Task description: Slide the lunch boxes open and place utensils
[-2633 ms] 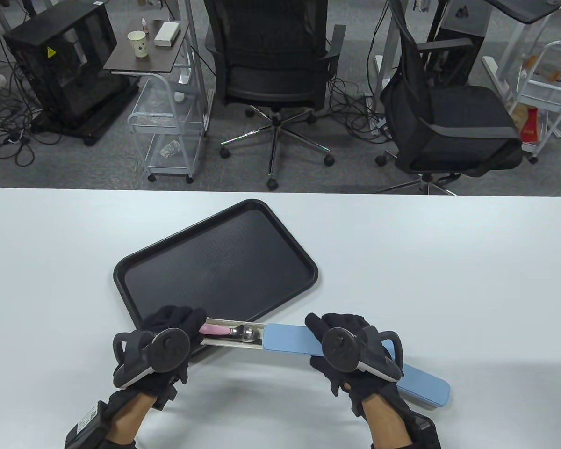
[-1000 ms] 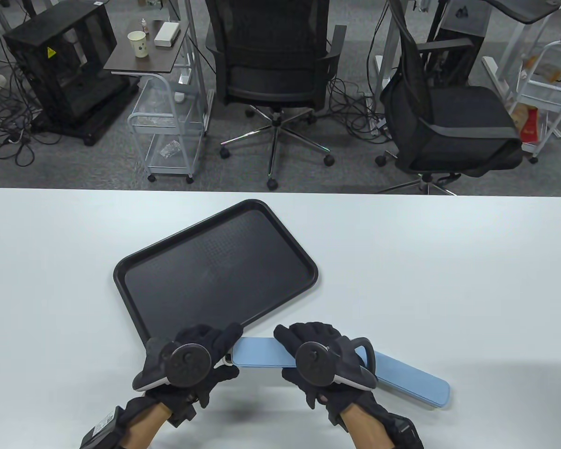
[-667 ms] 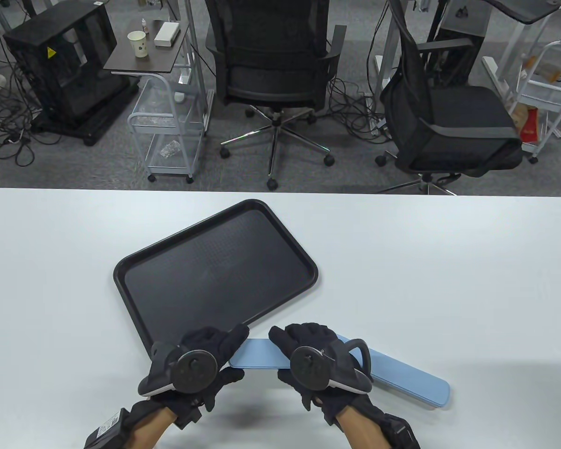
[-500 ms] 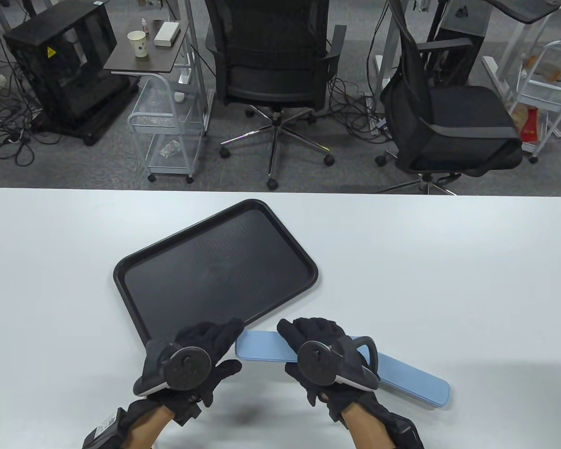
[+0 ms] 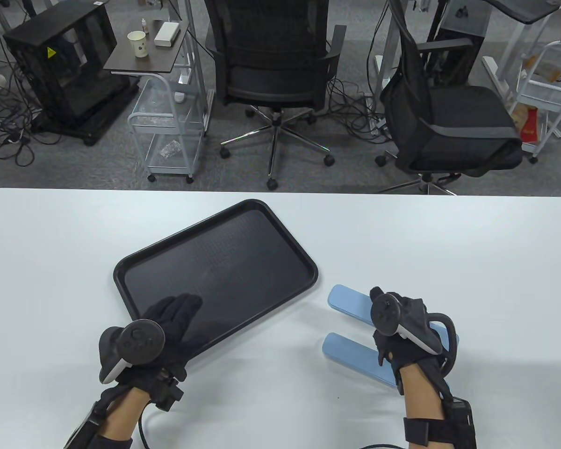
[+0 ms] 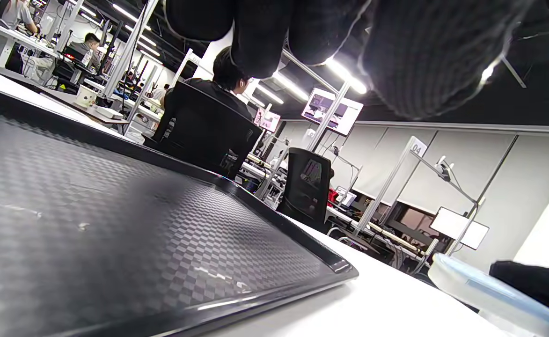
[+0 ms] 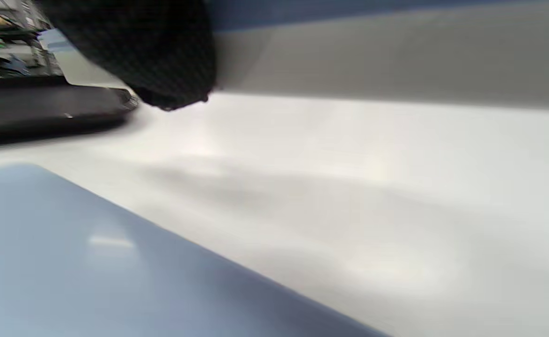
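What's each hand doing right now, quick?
Left hand: open, flat over the black tray, holding nothing.
Right hand: on the two blue boxes; grip cannot be told.

Two long, slim pale-blue plastic utensil boxes, both slid shut, lying side by side near the tabletop's front edge: far box point(image 5: 348, 302), near box point(image 5: 350, 354), parallel, slightly apart.

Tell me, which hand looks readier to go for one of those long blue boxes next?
Probably the right hand: it sits over both long blue boxes, right of the black plastic tray. The left hand lies flat over the tray's near corner, farther away.
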Demonstrator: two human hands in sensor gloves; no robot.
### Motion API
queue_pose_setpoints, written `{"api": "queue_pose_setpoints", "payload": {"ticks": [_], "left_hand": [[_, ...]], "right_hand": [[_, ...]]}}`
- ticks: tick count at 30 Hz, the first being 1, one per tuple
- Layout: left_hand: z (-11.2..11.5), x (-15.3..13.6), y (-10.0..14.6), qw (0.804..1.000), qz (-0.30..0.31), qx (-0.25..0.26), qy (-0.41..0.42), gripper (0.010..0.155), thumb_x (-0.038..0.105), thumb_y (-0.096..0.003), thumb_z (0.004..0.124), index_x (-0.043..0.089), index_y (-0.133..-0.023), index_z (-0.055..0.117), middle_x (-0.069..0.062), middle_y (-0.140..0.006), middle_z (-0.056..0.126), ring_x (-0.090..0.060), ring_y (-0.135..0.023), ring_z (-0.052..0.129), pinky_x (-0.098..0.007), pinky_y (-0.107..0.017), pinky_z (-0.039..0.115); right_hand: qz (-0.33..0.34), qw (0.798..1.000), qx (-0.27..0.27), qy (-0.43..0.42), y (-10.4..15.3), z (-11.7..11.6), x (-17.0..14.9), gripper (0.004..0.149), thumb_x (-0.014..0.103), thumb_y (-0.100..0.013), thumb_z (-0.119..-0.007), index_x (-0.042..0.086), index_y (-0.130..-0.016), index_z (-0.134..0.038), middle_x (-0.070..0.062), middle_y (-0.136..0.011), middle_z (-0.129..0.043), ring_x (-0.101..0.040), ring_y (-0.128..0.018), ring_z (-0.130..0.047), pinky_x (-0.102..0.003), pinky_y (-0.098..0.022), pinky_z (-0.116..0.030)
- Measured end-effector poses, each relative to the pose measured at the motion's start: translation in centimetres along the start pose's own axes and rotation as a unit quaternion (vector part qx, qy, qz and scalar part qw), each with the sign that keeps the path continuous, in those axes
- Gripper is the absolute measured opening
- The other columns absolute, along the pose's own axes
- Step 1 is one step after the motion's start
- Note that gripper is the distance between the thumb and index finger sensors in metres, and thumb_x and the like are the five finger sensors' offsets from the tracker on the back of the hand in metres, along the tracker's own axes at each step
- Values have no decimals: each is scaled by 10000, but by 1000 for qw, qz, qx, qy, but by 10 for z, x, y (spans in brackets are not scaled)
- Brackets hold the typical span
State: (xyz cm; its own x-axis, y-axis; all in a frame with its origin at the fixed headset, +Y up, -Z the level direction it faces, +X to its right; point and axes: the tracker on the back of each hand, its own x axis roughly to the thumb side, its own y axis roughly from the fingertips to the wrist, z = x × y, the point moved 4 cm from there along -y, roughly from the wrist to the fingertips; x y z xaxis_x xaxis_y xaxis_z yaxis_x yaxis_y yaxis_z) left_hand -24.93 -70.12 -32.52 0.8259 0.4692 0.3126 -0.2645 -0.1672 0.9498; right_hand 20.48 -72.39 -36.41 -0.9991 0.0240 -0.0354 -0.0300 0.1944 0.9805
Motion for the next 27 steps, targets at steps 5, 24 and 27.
{"api": "queue_pose_setpoints", "payload": {"ticks": [5,24,27], "left_hand": [[1,-1,0,1000,-1,-2,-2,765,559,-422,818,272,-1071,532,-36,-1139,568,-357,-1043,447,-578,-742,295],[4,-2,-1,999,-17,-31,-5,790,579,-425,802,270,-1085,496,-44,-1159,505,-364,-1043,409,-572,-737,279],[4,-3,-1,999,-19,-33,-5,796,586,-424,800,286,-1088,480,-12,-1170,497,-377,-1077,343,-584,-744,223]], "right_hand": [[-30,998,46,0,-13,-22,-31,810,322,-444,-892,340,-1064,-371,-67,-1114,-473,-401,-1055,-578,-562,-748,-490],[-45,998,36,-26,-3,-22,-60,817,446,-441,-861,355,-1070,-346,-86,-1141,-374,-423,-1071,-494,-616,-739,-471],[-28,997,-33,-58,14,7,-52,802,470,-452,-836,347,-1077,-349,-99,-1148,-333,-426,-1080,-447,-620,-741,-449]]}}
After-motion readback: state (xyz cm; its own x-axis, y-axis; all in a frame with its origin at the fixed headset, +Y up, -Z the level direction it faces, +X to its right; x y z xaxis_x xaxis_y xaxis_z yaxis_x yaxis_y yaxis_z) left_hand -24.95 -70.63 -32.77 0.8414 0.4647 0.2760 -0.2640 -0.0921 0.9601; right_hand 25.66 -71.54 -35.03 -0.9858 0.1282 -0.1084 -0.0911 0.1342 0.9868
